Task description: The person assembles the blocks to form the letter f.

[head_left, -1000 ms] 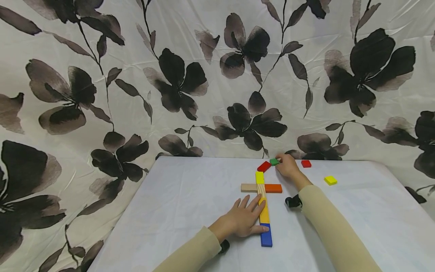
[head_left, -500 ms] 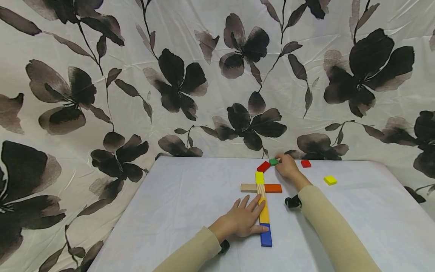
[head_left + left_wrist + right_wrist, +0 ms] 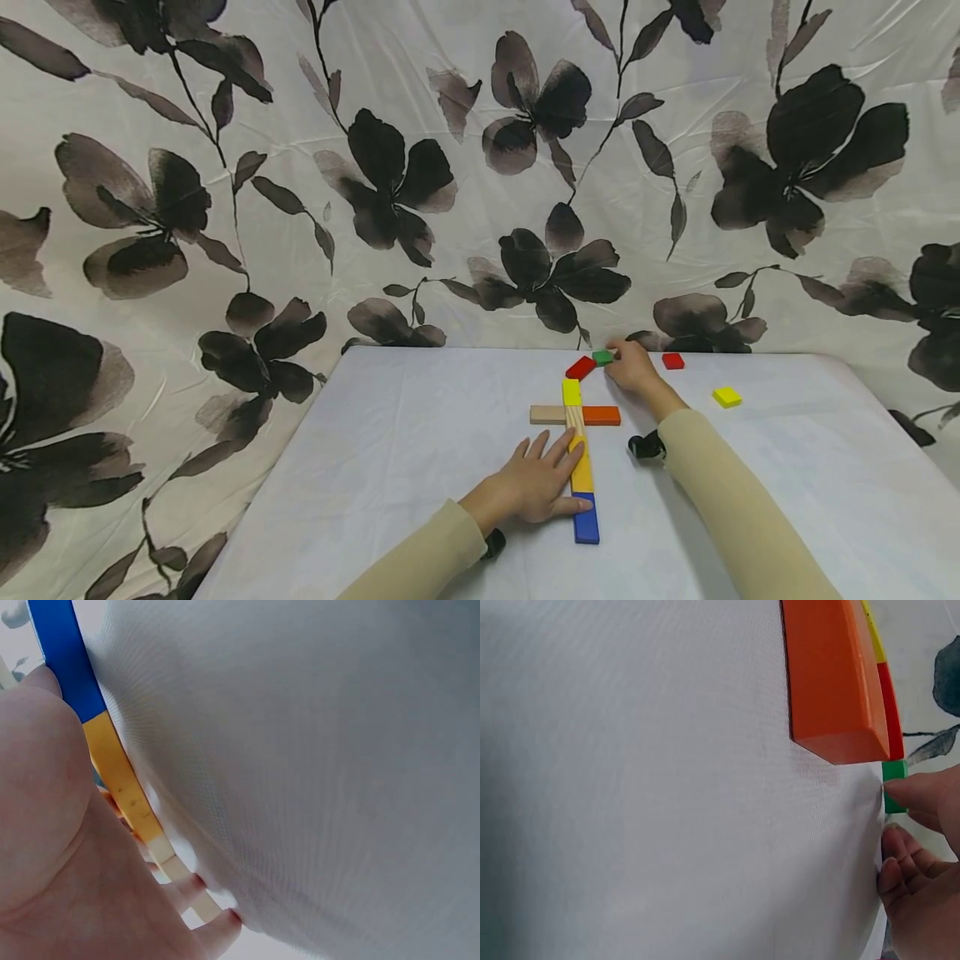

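On the white table [image 3: 420,467] flat coloured blocks form a cross: a line of blue block [image 3: 587,522], orange-yellow block [image 3: 582,473], plain wood strip [image 3: 575,417] and yellow block [image 3: 572,391], crossed by a tan block [image 3: 547,413] and an orange block [image 3: 602,415]. My left hand [image 3: 536,485] lies flat with straight fingers against the line's left side; the left wrist view shows the blue block [image 3: 66,660] and the orange-yellow block [image 3: 120,780] beside my palm. My right hand [image 3: 632,365] pinches a small green block [image 3: 602,357] at the far edge, next to a red block [image 3: 581,367]. The green block [image 3: 895,787] shows at my fingertips.
A small red block [image 3: 672,361] and a yellow block [image 3: 727,397] lie loose to the right of my right hand. A floral cloth backdrop [image 3: 390,183] rises right behind the table's far edge. Bare tabletop spreads left and right of the cross.
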Motion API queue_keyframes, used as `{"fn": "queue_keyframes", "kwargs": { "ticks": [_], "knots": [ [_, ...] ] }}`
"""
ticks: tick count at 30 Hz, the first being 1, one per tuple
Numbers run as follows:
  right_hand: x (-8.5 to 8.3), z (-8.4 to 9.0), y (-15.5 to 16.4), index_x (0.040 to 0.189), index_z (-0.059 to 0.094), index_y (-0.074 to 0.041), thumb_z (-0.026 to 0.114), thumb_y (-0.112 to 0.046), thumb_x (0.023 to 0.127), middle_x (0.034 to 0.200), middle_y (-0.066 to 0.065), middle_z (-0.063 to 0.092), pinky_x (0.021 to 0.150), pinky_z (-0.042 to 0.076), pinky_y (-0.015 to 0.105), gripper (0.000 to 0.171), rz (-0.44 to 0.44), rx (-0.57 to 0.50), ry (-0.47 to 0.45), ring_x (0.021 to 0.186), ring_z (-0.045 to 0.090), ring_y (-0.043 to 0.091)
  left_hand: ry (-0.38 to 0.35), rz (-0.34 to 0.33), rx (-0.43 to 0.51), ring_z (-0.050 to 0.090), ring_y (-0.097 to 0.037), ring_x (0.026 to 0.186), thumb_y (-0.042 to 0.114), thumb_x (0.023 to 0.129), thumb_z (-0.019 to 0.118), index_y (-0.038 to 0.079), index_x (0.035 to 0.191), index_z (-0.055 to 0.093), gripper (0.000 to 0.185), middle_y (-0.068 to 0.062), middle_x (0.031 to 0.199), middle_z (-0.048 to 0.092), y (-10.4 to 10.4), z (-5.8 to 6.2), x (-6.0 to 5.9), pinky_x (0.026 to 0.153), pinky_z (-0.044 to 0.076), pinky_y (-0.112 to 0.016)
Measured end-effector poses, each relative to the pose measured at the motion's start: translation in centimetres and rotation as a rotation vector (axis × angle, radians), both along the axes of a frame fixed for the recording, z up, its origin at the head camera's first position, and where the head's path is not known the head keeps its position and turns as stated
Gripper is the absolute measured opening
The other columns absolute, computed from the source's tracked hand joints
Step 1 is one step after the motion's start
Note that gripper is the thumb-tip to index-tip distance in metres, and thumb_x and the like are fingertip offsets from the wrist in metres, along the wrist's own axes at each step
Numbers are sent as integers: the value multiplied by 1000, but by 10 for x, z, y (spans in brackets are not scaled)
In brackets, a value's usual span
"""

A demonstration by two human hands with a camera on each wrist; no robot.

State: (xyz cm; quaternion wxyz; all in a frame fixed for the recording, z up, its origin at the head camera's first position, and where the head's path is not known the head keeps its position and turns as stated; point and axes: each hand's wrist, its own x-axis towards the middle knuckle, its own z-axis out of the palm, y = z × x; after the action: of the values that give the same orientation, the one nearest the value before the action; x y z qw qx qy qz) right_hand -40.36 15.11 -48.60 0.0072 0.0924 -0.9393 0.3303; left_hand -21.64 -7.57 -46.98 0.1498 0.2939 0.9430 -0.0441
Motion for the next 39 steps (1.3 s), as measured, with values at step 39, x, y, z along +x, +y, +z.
{"fn": "queue_keyframes", "kwargs": {
  "ticks": [39],
  "knots": [
    [58, 21, 55, 136, 51, 14, 68, -8, 92, 122, 31, 58, 102, 45, 61, 51, 180, 130, -22, 114, 55, 45, -5, -10, 16, 19, -35, 156, 80, 94, 33, 28, 166, 14, 91, 2, 173, 1, -1, -2, -1, 121, 26, -58]
  ]
}}
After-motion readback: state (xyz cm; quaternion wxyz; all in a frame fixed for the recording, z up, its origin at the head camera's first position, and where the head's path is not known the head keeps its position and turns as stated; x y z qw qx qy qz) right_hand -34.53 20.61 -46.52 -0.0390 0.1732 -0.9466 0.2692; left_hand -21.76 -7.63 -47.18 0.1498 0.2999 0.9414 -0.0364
